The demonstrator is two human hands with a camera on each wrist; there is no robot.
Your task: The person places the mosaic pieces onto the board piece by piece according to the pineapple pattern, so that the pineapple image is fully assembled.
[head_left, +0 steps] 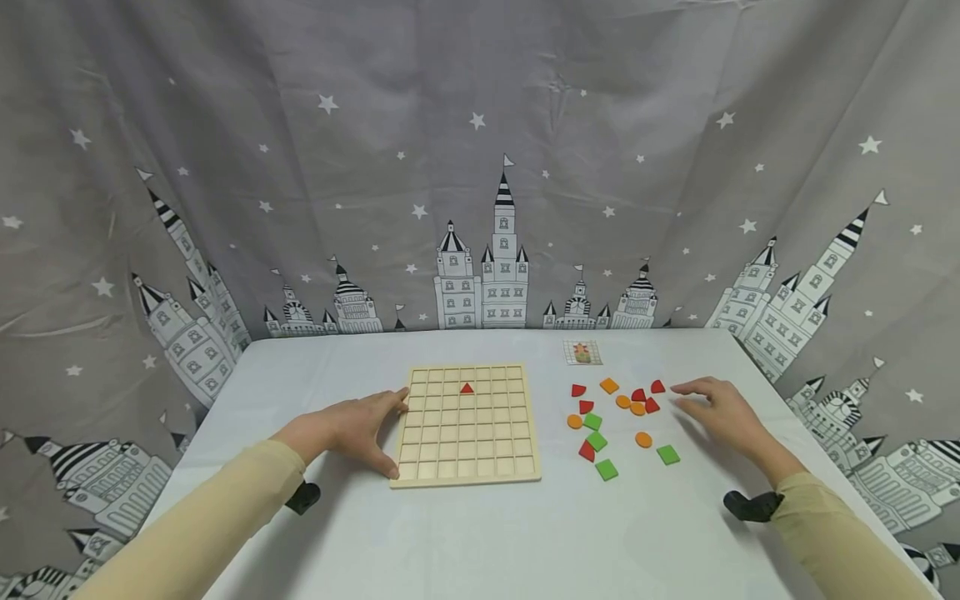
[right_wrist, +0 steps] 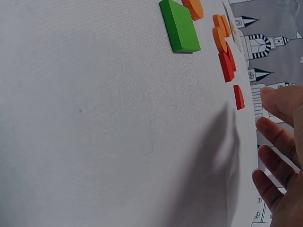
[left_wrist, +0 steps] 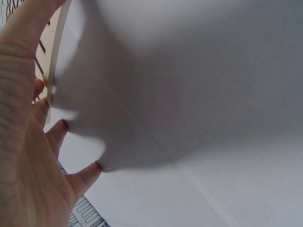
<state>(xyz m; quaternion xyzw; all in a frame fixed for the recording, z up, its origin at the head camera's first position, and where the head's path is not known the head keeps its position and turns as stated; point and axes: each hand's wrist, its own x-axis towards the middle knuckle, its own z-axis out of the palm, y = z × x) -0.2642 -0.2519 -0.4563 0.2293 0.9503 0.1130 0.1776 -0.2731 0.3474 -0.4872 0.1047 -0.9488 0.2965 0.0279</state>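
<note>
My left hand (head_left: 362,427) rests at the left edge of a square wooden grid board (head_left: 465,480), its thumb by the near corner and its fingertips along the side. In the left wrist view the spread fingers (left_wrist: 85,178) reach down beside the board's rim (left_wrist: 57,52). One red triangle (head_left: 467,388) sits in a cell of an upper row. Over on the right, my right hand (head_left: 716,414) hovers with relaxed, parted fingers and nothing in them. Nearest its fingertips is a red quarter-round piece (head_left: 657,387), also seen in the right wrist view.
Loose red, orange and green pieces lie between board and right hand, among them a green square (head_left: 668,455) and an orange disc (head_left: 643,440). Behind them is a small picture card (head_left: 582,352). A grey castle-print curtain (head_left: 390,167) hangs behind the white table (head_left: 465,542).
</note>
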